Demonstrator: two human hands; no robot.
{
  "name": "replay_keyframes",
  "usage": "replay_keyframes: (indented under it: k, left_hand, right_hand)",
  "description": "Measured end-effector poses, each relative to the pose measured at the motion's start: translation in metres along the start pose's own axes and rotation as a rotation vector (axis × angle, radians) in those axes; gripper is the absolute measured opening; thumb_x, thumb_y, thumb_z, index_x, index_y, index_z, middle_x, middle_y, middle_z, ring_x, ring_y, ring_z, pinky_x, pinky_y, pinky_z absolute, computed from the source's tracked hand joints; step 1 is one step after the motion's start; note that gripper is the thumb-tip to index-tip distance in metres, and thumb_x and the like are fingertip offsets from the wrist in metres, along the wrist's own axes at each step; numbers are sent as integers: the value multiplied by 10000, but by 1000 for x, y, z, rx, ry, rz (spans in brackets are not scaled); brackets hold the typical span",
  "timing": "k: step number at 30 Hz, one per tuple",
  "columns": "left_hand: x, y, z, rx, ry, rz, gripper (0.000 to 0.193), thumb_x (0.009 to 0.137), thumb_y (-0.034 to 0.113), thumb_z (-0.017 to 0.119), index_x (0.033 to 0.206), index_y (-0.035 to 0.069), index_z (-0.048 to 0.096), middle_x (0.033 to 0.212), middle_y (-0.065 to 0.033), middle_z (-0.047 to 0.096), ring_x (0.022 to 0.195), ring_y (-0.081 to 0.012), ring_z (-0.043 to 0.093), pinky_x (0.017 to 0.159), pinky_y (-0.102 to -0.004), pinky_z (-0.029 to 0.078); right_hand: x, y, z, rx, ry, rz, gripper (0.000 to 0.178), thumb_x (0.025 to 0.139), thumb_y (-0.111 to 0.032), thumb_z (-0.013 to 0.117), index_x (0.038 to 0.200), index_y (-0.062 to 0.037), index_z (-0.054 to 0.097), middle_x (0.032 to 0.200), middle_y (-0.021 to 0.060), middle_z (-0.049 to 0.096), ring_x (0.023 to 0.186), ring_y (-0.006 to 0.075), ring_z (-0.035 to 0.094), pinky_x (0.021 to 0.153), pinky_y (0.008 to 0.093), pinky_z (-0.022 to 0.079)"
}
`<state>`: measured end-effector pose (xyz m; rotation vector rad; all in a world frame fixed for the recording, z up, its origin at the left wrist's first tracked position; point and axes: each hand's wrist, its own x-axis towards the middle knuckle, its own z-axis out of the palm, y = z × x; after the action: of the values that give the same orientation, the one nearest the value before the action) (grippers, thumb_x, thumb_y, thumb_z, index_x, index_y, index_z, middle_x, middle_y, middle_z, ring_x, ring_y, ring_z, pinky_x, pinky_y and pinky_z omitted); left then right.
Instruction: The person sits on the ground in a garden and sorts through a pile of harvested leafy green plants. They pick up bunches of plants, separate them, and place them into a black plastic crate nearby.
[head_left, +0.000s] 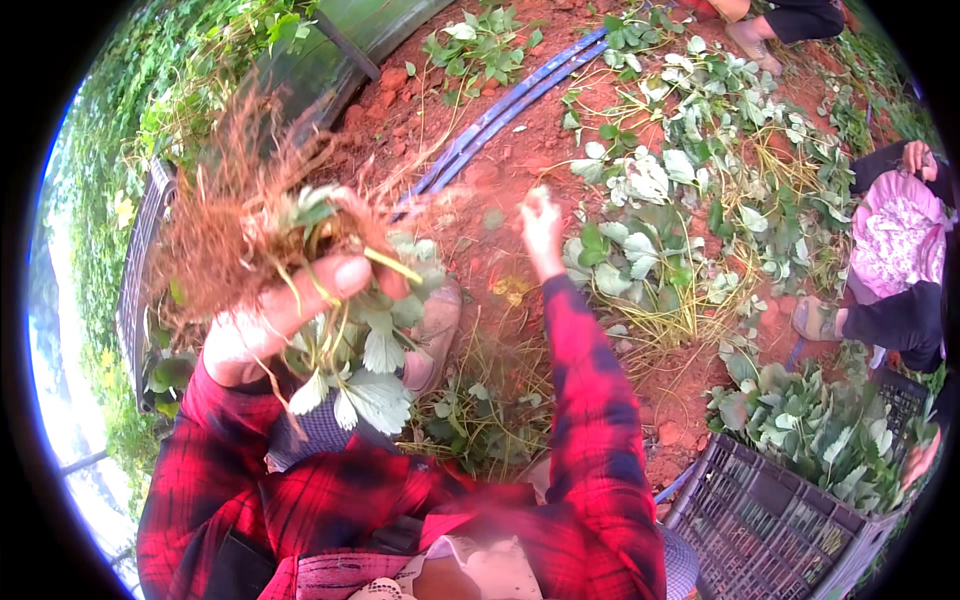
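My left hand (300,295), raised at the left, is closed around a bunch of strawberry plants (255,215). Their reddish-brown bare roots fan out above the fist, while green leaves with pale undersides hang below it. A cut-looking stem end pokes out by the thumb. My right hand (542,235) reaches forward over the red soil near the middle, apart from the bunch. Motion blurs its fingers, so whether they hold anything cannot be made out. Piled strawberry plants (640,250) lie on the ground just right of it.
At the lower right stands a dark plastic crate (770,525) filled with leafy plants (815,430). Another crate (145,270) is at the left. Blue hoses (500,115) cross the soil. Loose leaves and stems (475,410) lie by my feet. Other people sit at the right (900,235) and top right.
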<state>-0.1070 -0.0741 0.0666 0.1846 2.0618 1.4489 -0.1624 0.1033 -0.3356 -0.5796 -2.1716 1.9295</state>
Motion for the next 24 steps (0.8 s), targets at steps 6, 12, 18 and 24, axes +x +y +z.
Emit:
replay_keyframes:
  k: [6, 12, 18, 24]
  left_hand:
    - [9, -3, -4, -110, -38, 135, 393, 801, 373, 473, 901, -3, 528, 844, -92, 532, 851, -190, 508, 808, -296, 377]
    - [12, -10, -23, 71, 67, 333, 367, 905, 293, 364, 820, -23, 529, 886, -141, 575, 907, -216, 538, 857, -305, 382]
    - [24, 0, -1, -372, 279, 469, 218, 855, 144, 513, 858, -66, 573, 671, -78, 554, 616, -194, 580, 562, -295, 477]
    - [32, -4, 8, -253, 126, 339, 188, 791, 201, 607, 789, 15, 577, 646, -34, 531, 578, -109, 516, 527, -215, 402]
  right_hand:
    - [-188, -12, -25, -557, -343, -154, 176, 753, -162, 545, 891, -53, 538, 716, 216, 564, 682, 387, 547, 564, 448, 427]
    - [-255, -8, -62, -780, -539, 127, 162, 766, -165, 513, 882, -53, 529, 678, 203, 574, 661, 380, 559, 582, 459, 437]
    - [-286, -31, -53, -958, -897, -20, 141, 712, -134, 529, 789, -24, 572, 700, 159, 606, 691, 340, 596, 611, 415, 475]
    - [-262, -75, -81, -713, -924, 36, 163, 691, -177, 547, 777, -56, 614, 795, 160, 600, 752, 322, 587, 668, 397, 469]
